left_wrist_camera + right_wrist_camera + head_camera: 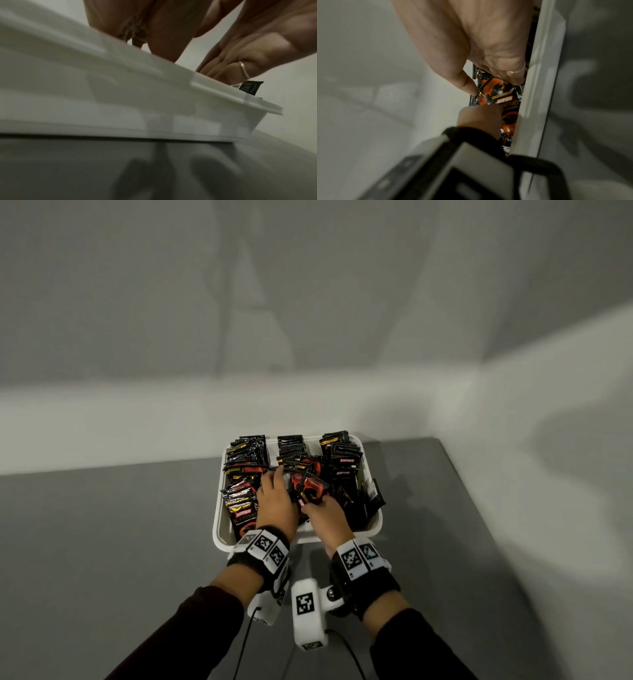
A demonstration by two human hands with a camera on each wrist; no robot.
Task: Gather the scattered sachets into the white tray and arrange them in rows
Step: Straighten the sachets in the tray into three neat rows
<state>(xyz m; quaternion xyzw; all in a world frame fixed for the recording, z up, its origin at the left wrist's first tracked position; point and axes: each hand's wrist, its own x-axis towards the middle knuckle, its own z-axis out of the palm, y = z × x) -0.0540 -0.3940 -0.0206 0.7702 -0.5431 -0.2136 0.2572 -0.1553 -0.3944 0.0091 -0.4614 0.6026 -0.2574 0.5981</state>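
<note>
A white tray point(217, 523) on the grey table holds three rows of black sachets point(244, 463), most of them standing on edge. A loose bunch of red-and-black sachets point(310, 489) lies askew in the middle row. My left hand point(274, 494) reaches into the tray, its straight fingers resting on the sachets between the left and middle rows. My right hand point(325, 513) grips the near end of the askew bunch. In the right wrist view its thumb and ringed fingers point(516, 75) pinch an orange-printed sachet point(496, 89) beside the tray wall point(537, 81).
Several sachets point(371, 498) lean over the tray's right rim. The tray stands near the table's point(102, 542) far edge, by a pale wall point(308, 302). The left wrist view mostly shows the tray's outer wall point(120, 94) from low down.
</note>
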